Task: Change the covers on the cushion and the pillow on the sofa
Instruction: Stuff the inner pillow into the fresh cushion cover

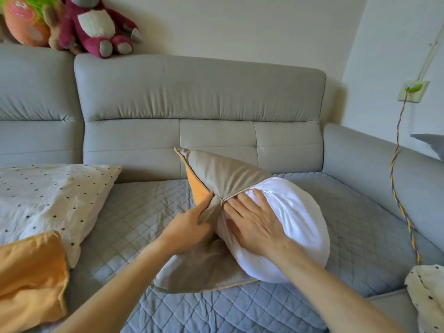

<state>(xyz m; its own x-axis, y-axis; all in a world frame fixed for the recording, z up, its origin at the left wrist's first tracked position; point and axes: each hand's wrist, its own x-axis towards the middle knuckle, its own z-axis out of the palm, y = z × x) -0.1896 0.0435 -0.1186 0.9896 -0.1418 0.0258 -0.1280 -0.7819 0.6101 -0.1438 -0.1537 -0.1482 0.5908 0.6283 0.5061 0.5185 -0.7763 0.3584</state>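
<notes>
At centre of grey quilted sofa seat (pixel 134 212): left fingers (pixel 204 205) pinching taupe fabric cover (pixel 216 171), right fingers (pixel 240 207) flat on white stuffed cushion (pixel 295 212), perhaps straining seam.

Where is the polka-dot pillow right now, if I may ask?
The polka-dot pillow lies left in the head view, on the sofa seat, beyond the orange cloth.

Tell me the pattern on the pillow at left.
The pillow is cream with small dark dots; head view.

home living room: grey sofa (pixel 199 92), plush toys (pixel 96 25) on backrest, wall socket (pixel 413 90)
</notes>
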